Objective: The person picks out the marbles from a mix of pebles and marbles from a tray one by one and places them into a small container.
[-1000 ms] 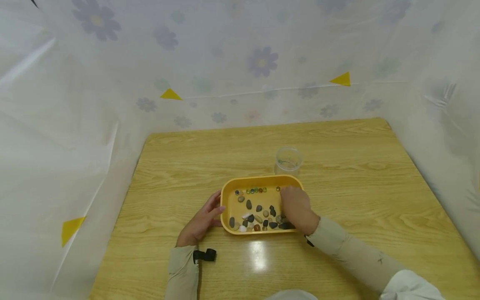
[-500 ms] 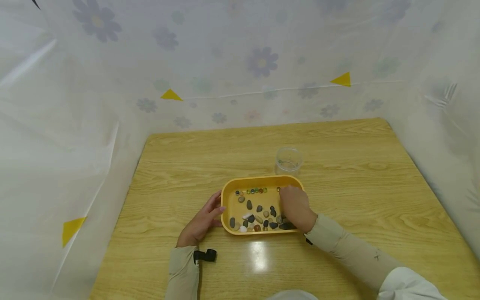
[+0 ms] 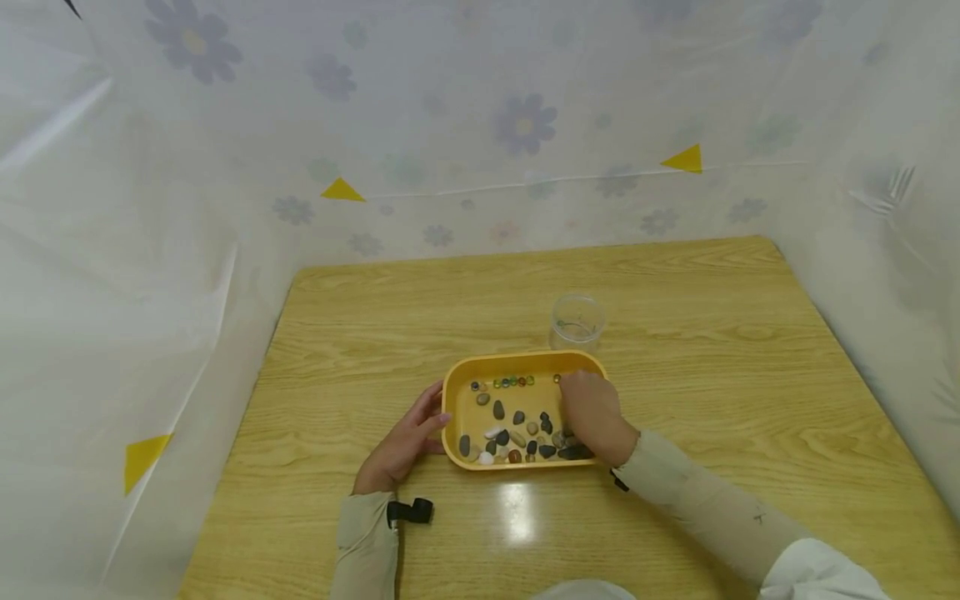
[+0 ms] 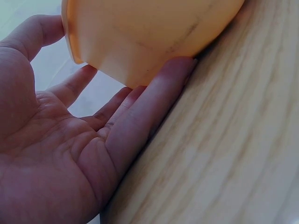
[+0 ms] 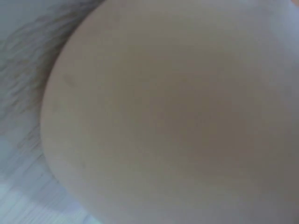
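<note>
Nearest the wearer, a small black clip (image 3: 411, 510) sits at the left cuff on the wooden table (image 3: 697, 367). Left hand (image 3: 402, 442) lies on its edge on the table, palm open, fingers (image 4: 154, 100) straight and slightly fanned, tips touching the outer left wall of the yellow tray (image 3: 451, 392); judged a brace so the tray does not slide. Right hand (image 3: 592, 414) reaches down inside the tray's right half, back of hand toward the head camera, over the dark pebbles (image 3: 517, 433) clustered along the near side. Finger state cannot be told: tips are hidden under the hand, and the right wrist view shows only a blurred pale surface. Further in, a row of small coloured beads (image 3: 513, 382) lines the tray's far wall. Beyond the tray, just apart from its far right corner, stands an upright clear plastic cup (image 3: 576, 320). Behind: flower-print plastic sheeting (image 3: 517, 125).
</note>
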